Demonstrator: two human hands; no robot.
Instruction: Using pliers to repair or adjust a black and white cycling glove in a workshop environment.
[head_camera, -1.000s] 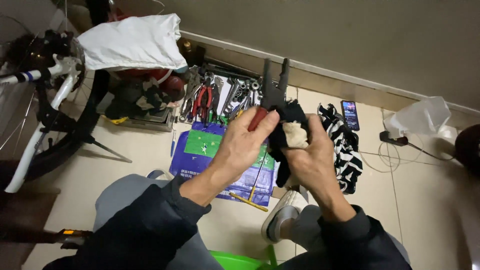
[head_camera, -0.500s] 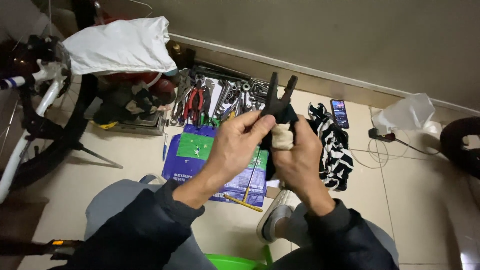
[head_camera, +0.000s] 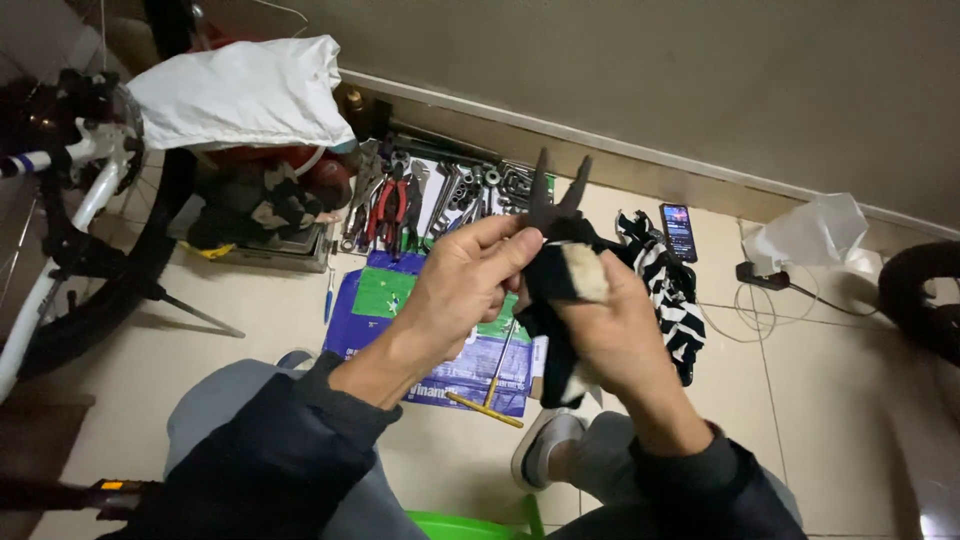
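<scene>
**Hands and pliers drifting lower over the mat**

Both hands are sitting a little lower and nearer the body than 0.5 s ago, the dark pliers (head_camera: 558, 195) still pointing up and away with the 2 tips parted.

The left hand (head_camera: 462, 290) is reaching in from the lower left, wrist bent, with thumb and forefinger pinching the tool just below its head. The right hand (head_camera: 612, 330) is coming up from the lower right, fingers curled shut around the black cloth (head_camera: 556, 300) that is wrapping the handles; a pale patch of that cloth is showing over the knuckles. The 2 hands are touching around the tool, raised above the floor.

Beneath them a blue-and-green printed mat (head_camera: 400, 320) is lying on the tiles, with a thin yellow-handled rod (head_camera: 492, 385) on its near edge. Beyond it a spread of wrenches and red pliers (head_camera: 420, 195) is lining the wall. A striped cloth (head_camera: 670, 290) and a phone (head_camera: 679, 231) are lying just right of the hands, and a bicycle wheel (head_camera: 95, 260) is standing well apart on the left. Bare tile is opening to the right, toward a white plastic bag (head_camera: 805, 235).
</scene>
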